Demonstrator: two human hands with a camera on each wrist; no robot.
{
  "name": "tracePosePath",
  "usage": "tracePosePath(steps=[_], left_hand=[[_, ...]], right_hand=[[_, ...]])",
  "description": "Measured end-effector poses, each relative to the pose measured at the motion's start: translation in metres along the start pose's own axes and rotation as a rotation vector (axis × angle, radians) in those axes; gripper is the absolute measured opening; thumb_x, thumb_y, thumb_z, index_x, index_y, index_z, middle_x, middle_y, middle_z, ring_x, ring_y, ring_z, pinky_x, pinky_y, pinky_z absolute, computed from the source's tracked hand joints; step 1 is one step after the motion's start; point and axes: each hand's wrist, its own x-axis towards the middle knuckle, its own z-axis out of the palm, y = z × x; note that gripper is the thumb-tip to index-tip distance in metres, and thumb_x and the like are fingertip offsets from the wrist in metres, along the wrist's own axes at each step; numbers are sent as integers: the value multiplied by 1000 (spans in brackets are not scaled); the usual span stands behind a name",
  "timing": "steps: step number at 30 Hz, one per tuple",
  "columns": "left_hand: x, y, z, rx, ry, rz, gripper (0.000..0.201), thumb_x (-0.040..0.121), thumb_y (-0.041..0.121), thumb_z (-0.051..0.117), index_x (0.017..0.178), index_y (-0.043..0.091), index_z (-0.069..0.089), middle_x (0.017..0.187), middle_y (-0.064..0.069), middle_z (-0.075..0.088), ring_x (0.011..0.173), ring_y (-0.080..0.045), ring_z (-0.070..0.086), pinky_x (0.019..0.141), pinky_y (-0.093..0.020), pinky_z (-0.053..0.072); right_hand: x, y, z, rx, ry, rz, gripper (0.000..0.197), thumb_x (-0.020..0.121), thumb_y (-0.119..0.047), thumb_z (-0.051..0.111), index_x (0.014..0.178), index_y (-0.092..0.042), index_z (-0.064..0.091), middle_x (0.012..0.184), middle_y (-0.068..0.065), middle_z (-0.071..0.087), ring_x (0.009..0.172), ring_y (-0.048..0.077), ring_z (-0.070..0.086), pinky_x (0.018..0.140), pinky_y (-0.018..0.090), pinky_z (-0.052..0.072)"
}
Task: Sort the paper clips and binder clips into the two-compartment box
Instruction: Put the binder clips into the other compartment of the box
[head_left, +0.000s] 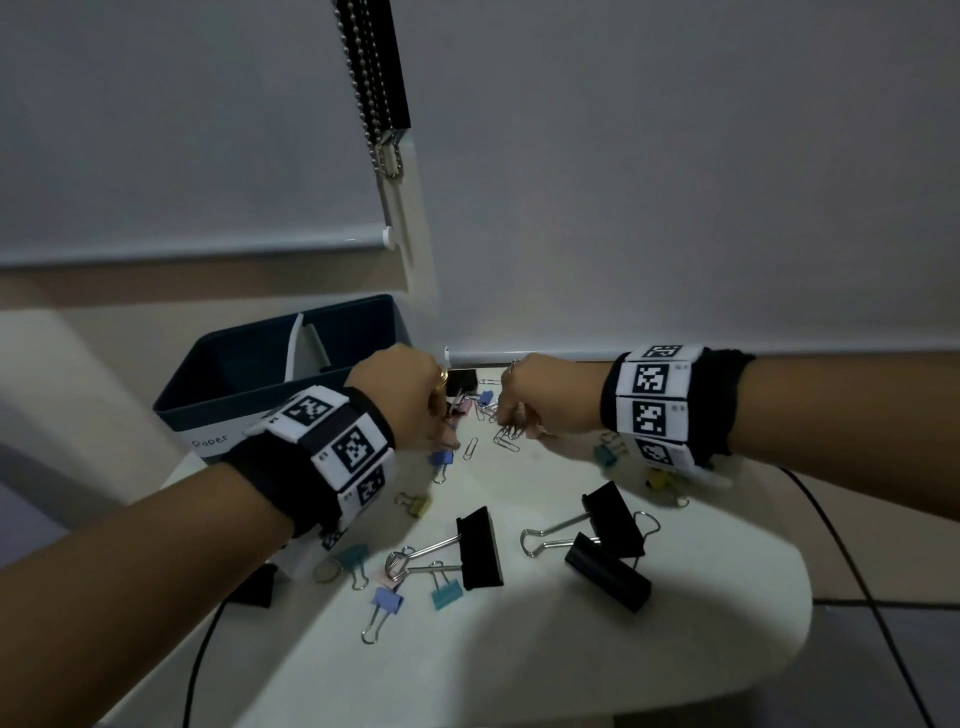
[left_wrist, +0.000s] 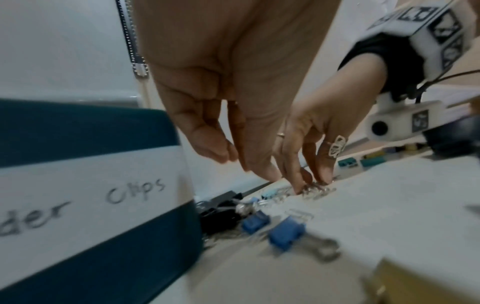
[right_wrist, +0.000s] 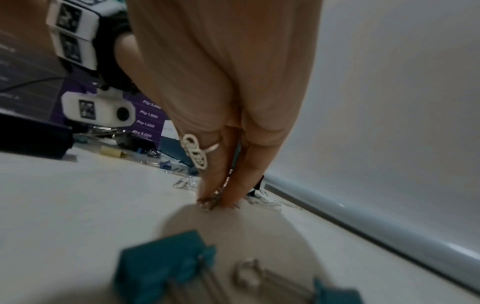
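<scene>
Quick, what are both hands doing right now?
Left hand: fingers down, nothing gripped that shows.
Right hand: pinching paper clips on the table.

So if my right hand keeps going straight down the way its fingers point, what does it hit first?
The right hand would meet the silver paper clips under its fingertips first, then the table; they look already touching.

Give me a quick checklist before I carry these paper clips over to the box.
1. Right hand pinches paper clips at the table: ok.
2. Left hand holding anything: cannot tell.
3. Box open, within reach beside the left hand: ok.
4. Paper label faces you: ok.
5. Binder clip caught in the pinch: cannot tell.
6. Box compartments' contents: cannot tell.
</scene>
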Motion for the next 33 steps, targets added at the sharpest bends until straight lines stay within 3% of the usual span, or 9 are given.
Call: tracePosePath(steps=[3,10,14,17,21,24,26,28,33], left_hand=[[1,10,-5,-29,41,87,15,80,23,70,95,21,72,95,0,67,91,-20,64,75,-25,49],[16,55,12,-180,-177,139,47,71,43,76,107,15,65,103,2,68,92,-13,60,86,-25,49],[18,68,13,-186,-226,133,9,79,10,71,85,8,65,102,-8,72,93,-20,68,81,-26,53],[12,72,10,-137,-226,127,10,84,3,60,77,10,64,103,-8,70,96,-21,66,80,-25,47],[10,72,12,-213,-223,30,35,82,-4,59,56,15,45,64,2,56,50,-4,55,51,-13,44],[9,67,9,-190,-190,24,31,86,3,57,59,15,49,71,2,60,55,-8,52,55,-14,42],[5,59,0,-176,-134,39,9,85,10,62,79,10,68,92,-3,69,76,-15,56,67,-18,44],[-1,43,-11,-216,-78,28,15,83,12,65,94,7,72,95,-5,69,83,-16,58,74,-21,44],[-28,-30,-55,-410,104,-85,13,81,22,70,81,9,73,80,0,66,75,-12,61,74,-24,46]], right_hand=[[-5,6,-1,98,-24,73,26,85,-3,61,110,-9,68,110,3,70,103,13,62,78,11,37],[-16,19,8,127,-32,129,16,81,-7,67,95,-13,72,100,0,73,83,10,59,78,19,45],[-20,19,4,130,-102,147,17,83,-6,61,95,-13,73,98,-2,72,88,15,62,82,24,47],[-25,20,0,168,-163,163,18,86,-6,58,95,-12,73,79,-14,63,79,7,55,70,16,43],[-25,17,-1,183,-162,174,13,79,-7,65,91,-7,73,66,-16,57,71,7,55,59,11,40],[-24,15,-1,241,-129,206,16,75,-9,73,90,-5,73,78,-1,69,71,9,60,61,14,45],[-21,15,-5,331,-109,238,15,76,-8,74,90,-4,73,83,4,72,68,8,63,58,11,49],[-17,12,-17,450,-65,267,13,78,-3,71,91,-1,71,77,4,70,61,7,64,52,7,50],[15,-27,-66,592,94,204,5,80,3,67,78,-1,68,58,-2,64,41,-1,61,49,9,53]])
